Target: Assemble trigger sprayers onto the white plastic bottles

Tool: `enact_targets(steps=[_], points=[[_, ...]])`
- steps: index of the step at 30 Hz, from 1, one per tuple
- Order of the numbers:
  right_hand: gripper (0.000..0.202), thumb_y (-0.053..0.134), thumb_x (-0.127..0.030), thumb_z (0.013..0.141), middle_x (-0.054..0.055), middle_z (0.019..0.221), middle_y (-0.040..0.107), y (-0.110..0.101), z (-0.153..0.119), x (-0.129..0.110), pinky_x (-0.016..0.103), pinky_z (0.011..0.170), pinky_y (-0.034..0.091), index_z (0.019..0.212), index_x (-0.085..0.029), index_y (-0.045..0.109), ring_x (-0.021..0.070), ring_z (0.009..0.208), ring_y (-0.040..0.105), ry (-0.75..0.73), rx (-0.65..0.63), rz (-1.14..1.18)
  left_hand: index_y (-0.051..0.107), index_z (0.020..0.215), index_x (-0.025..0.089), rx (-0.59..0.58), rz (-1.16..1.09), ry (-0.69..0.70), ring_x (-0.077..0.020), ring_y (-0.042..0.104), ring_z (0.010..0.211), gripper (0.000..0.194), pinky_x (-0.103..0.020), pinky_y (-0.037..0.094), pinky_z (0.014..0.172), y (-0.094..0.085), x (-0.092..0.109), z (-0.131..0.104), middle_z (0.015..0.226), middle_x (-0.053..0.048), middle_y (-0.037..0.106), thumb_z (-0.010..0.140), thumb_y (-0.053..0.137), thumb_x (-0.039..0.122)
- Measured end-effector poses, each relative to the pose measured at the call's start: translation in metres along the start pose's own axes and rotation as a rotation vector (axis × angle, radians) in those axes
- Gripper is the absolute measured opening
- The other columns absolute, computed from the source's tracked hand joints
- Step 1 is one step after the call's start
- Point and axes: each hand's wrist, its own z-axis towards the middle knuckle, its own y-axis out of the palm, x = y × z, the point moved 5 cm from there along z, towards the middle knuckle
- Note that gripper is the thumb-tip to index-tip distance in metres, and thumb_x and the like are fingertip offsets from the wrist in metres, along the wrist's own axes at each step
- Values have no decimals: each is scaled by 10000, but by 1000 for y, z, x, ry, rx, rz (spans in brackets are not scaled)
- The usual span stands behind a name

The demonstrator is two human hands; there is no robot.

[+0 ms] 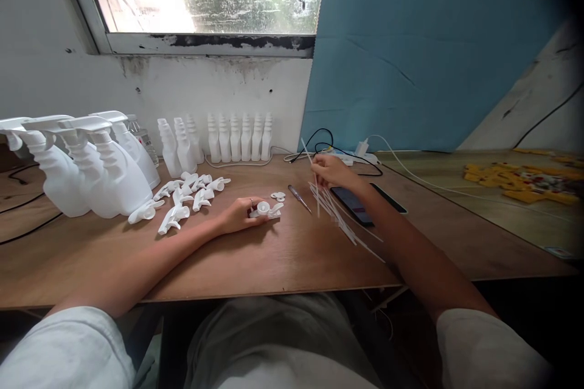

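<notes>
My left hand (245, 215) is closed around a white spray trigger head (264, 209), its round collar facing up, low over the wooden table. Out to the right, my right hand (329, 171) pinches a thin white plastic tube (318, 200) above a loose bundle of similar tubes (343, 226). Just beyond the left hand lie several small white ring washers (278, 196). A screwdriver (299, 198) rests between the two hands. Left of the left hand is a scattered group of white spray trigger heads (181, 196).
Large white spray bottles (98, 173) stand at the left, smaller white bottles (239, 138) along the wall. A phone (352, 205) lies under my right forearm, beside another dark flat device (387, 198). Cables and a power strip (342, 158) sit behind; yellow pieces (520, 179) lie far right.
</notes>
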Motion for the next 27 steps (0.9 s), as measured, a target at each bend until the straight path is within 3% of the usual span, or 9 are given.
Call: enact_targets(steps=[4,7,15,27], points=[[245,453,-458,919,-2,771,610,0,-17,-45,262,511,532,905,-227,370,145,557,645,-420,193,671,640,1075,137,0,-5,1,-124,527,710,398,-224,399,646,0,1,0,919,-35,661,832,604,449],[368,545,-568,857,-22,788,595,10,-30,-64,286,555,561,925,-245,381,134,583,647,-564,203,844,642,1085,139,-9,-27,-15,-137,543,750,392,-232,410,669,0,3,0,964,-46,671,835,600,438],[291,526,-503,908,-10,852,589,35,-34,-74,299,578,574,956,-236,423,117,603,643,-704,94,910,655,1074,142,-24,-71,-14,-132,555,779,370,-216,414,688,-2,9,-1,983,-44,673,836,615,422],[269,514,-489,920,-11,845,587,38,-33,-72,296,584,574,973,-238,434,118,611,638,-718,96,872,649,1082,139,-20,-74,4,-124,538,751,348,-216,402,671,0,6,-1,966,-36,666,843,606,389]])
